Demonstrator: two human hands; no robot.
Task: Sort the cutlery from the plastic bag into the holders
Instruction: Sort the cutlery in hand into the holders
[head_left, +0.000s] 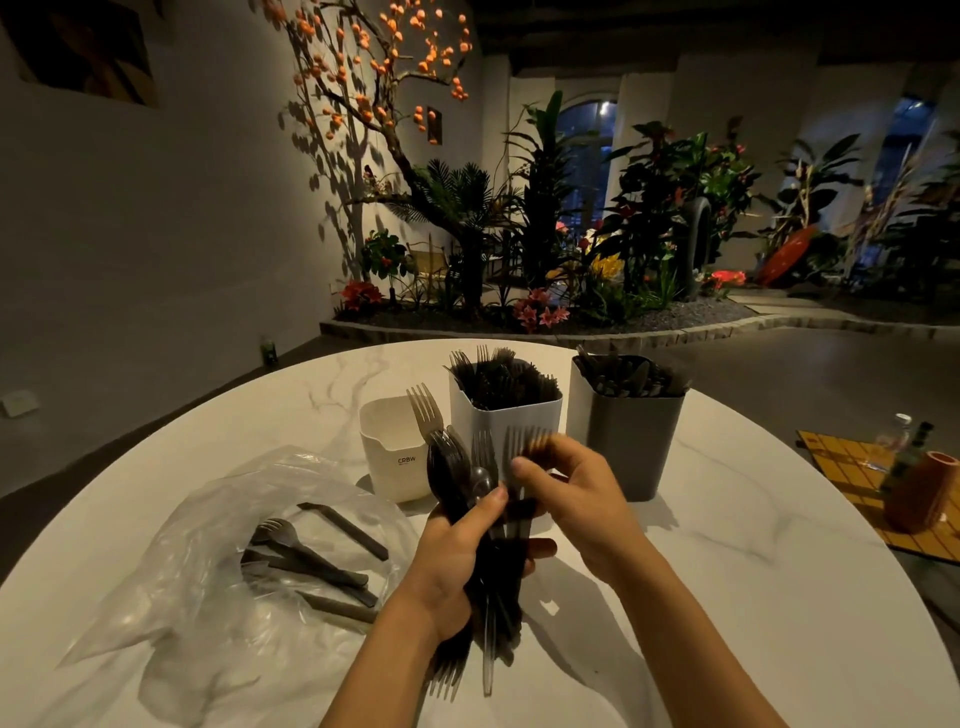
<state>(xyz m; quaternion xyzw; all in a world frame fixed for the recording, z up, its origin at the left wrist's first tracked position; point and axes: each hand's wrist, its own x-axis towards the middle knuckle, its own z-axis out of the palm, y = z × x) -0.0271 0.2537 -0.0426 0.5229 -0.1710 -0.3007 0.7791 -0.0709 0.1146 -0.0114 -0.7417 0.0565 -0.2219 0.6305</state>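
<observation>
Clutching a mixed bundle of cutlery (480, 525) just before the white holder (506, 415), the left hand (457, 561) wraps it tightly; the right hand (566, 488) pinches one fork. Tugging it could drag neighbours loose onto the surface (727, 597).

- A dim restaurant or café hall with an indoor garden.
- A stone-edged planting bed (545, 332) holds palms, flowers and a tree with orange lanterns (374, 62).
- A round marble bench (727, 571) carries full cutlery holders (628, 441).
- Arched windows (587, 156) stand behind.
</observation>
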